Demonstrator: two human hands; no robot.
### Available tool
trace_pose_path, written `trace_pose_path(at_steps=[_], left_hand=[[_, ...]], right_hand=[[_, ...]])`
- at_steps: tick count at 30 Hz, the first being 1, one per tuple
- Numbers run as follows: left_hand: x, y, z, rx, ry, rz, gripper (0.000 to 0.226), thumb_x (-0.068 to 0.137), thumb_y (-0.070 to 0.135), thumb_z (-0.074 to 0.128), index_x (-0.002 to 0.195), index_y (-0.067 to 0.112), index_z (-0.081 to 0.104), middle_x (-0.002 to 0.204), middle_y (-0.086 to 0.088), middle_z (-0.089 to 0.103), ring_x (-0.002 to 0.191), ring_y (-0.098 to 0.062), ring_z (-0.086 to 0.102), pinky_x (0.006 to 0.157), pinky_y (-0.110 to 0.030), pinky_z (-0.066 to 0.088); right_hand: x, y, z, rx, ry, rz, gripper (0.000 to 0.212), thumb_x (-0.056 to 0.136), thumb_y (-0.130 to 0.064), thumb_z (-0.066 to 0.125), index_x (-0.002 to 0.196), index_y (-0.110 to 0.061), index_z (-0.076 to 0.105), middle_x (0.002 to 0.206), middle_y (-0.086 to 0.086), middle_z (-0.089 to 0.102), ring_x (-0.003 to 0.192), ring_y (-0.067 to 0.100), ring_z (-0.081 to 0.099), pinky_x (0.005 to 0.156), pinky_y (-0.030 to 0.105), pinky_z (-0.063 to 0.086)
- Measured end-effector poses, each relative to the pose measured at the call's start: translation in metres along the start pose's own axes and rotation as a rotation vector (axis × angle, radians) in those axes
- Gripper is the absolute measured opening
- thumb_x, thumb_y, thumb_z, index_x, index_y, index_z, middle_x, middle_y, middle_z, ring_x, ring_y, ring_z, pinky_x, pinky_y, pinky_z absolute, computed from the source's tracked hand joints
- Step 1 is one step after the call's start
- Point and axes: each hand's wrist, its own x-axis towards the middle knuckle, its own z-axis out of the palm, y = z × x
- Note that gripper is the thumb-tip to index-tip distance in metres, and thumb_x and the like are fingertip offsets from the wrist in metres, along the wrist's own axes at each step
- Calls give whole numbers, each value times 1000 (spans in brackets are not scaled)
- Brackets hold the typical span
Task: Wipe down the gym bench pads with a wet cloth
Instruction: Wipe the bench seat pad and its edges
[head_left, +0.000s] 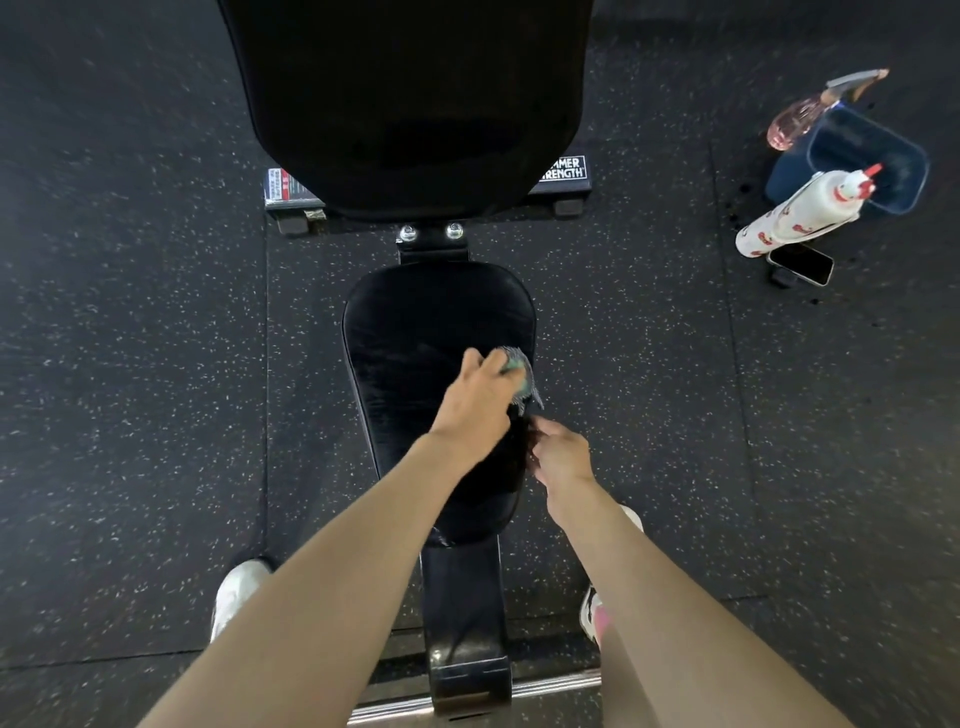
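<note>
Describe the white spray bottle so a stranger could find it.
Look right of the black back pad to the dark blue bin on the floor. The white spray bottle sits at the bin's near side, by a phone. Unlike the pink bottle beyond the bin, it is white with red markings and a red nozzle.

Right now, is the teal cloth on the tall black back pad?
No, the left hand grips the teal cloth on the lower black seat pad.
</note>
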Motion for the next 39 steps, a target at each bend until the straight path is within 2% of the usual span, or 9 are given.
trace_pose_path(at_steps=[4, 6, 10, 14, 22, 25, 29, 34, 39], left_hand=[[-15, -5, 4, -124, -96, 171, 59, 79, -14, 45, 131, 13, 55, 115, -3, 49, 101, -19, 33, 86, -39, 48], [-26, -17, 0, -179, 38, 153, 58, 74, -17, 47, 125, 9, 60, 111, -6, 55, 99, -24, 40, 82, -44, 51], [-31, -55, -26, -149, 361, -249, 60, 75, -17, 44, 129, 7, 56, 124, -15, 51, 111, -33, 39, 87, -43, 48], [-21, -72, -43, -93, 407, -608, 50, 80, -13, 42, 126, 3, 53, 126, -20, 42, 113, -37, 35, 78, -34, 38], [-16, -9, 1, -138, 273, -328, 54, 80, -12, 47, 129, 10, 54, 129, -11, 44, 107, -30, 35, 83, -28, 39], [-19, 8, 18, -175, 193, -206, 55, 79, -14, 45, 127, 11, 57, 125, -6, 47, 102, -26, 35, 82, -28, 43], [-23, -1, 13, -427, 122, -109, 55, 80, -16, 51, 125, 13, 62, 121, -5, 57, 108, -25, 47, 93, -21, 38], [-42, -54, -20, -480, 446, -453, 49, 84, -9, 53, 128, 10, 60, 124, -9, 58, 117, -25, 49, 101, -23, 36], [-57, -87, -32, -233, 417, -637, 54, 86, -12, 41, 135, 7, 51, 127, -18, 50, 111, -36, 40, 90, -32, 35]], right_hand=[[-3, -1, -3, 55, 6, 11, 42, 92, 4, 31, 104, -10, 69, 87, 5, 63, 80, 19, 59, 86, 33, 49], [-3, 0, -3, 73, -20, 19, 46, 92, 6, 30, 116, -10, 66, 107, 8, 66, 98, 24, 62, 98, 38, 48], [-7, 3, -3, 1, -59, 11, 63, 85, 14, 26, 126, -18, 61, 132, 6, 58, 122, 26, 54, 107, 46, 42], [-12, 4, -6, 5, -75, 13, 67, 83, 16, 26, 127, -21, 60, 135, 4, 57, 125, 24, 52, 109, 45, 40], [-21, 4, -11, 55, -106, 16, 62, 89, 16, 25, 136, -14, 53, 130, 11, 58, 109, 27, 60, 106, 39, 43], [-27, 3, -13, 119, -101, 24, 55, 92, 11, 26, 135, -11, 53, 134, 28, 51, 126, 45, 45, 109, 47, 36], [-30, 4, -12, 83, -101, 7, 55, 92, 12, 28, 135, -13, 53, 132, 21, 55, 126, 35, 49, 109, 43, 38], [-30, 5, -6, 39, -88, 0, 57, 89, 12, 35, 136, -16, 52, 139, 7, 53, 125, 25, 50, 112, 44, 36], [-30, 6, -5, 45, -80, -9, 60, 88, 14, 33, 136, -16, 52, 138, 7, 53, 126, 26, 50, 111, 45, 36]])
